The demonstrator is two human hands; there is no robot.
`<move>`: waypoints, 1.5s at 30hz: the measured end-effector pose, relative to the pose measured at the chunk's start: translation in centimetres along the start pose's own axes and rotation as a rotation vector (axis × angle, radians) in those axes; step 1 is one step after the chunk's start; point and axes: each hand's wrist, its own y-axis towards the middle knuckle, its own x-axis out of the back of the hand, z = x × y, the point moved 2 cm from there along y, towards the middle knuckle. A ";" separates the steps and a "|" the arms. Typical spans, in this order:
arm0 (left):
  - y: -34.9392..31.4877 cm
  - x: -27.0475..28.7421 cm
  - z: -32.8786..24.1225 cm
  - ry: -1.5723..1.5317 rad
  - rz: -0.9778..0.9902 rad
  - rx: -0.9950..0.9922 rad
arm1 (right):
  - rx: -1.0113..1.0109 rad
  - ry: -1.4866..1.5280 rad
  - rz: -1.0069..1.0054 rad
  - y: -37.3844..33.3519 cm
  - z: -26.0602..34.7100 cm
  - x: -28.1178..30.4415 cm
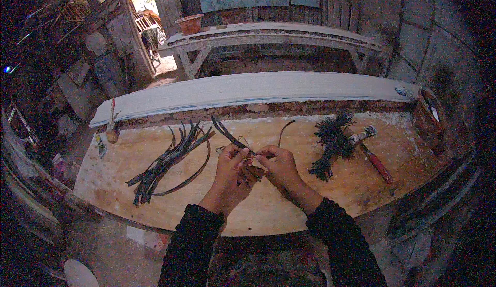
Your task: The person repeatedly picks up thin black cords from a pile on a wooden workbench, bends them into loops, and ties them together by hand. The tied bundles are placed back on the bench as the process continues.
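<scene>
Both hands meet over the near middle of a wooden work board (268, 209). My left hand (230, 171) is closed, its thumb and fingers pinching several thin dark strips (223, 130) that stick out up and to the left. Beside it, my right hand (281, 168) pinches the same strips near their lower ends, fingertips almost touching the left's. What the fingers do with the strips is partly hidden. One thin strip end (285, 130) curves up behind the right hand. A loose bundle of long dark strips (168, 163) lies left of my hands.
Right of my hands sit a heap of short dark knotted pieces (332, 140) and a red-handled tool (377, 164), perhaps a hammer. A brush-like tool (112, 124) stands at the board's left edge. Behind lie a long whitish plank (258, 88) and a bench (289, 36) with an orange-brown pot (190, 24).
</scene>
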 end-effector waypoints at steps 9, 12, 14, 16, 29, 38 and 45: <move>2.1 2.9 0.9 0.126 0.021 -0.150 | -0.085 0.211 0.101 0.1 -1.0 -0.8; 0.5 1.0 -0.2 0.072 0.006 -0.110 | -0.039 0.145 0.121 0.3 -1.6 -0.9; 0.0 0.2 -0.3 0.034 0.015 -0.083 | -0.056 0.178 0.126 0.2 -1.6 -0.7; -0.3 -0.4 -0.3 -0.002 0.021 -0.058 | -0.014 0.073 0.123 0.3 -1.6 -0.5; 1.7 1.0 -0.3 0.305 0.070 -0.026 | -0.190 0.591 0.183 0.7 -1.5 0.5; 2.0 1.8 0.2 0.139 0.132 0.102 | 0.434 -0.015 0.013 -1.6 1.0 0.6; 2.1 2.8 0.0 0.156 0.158 0.126 | 0.284 0.158 0.289 -2.4 4.4 0.6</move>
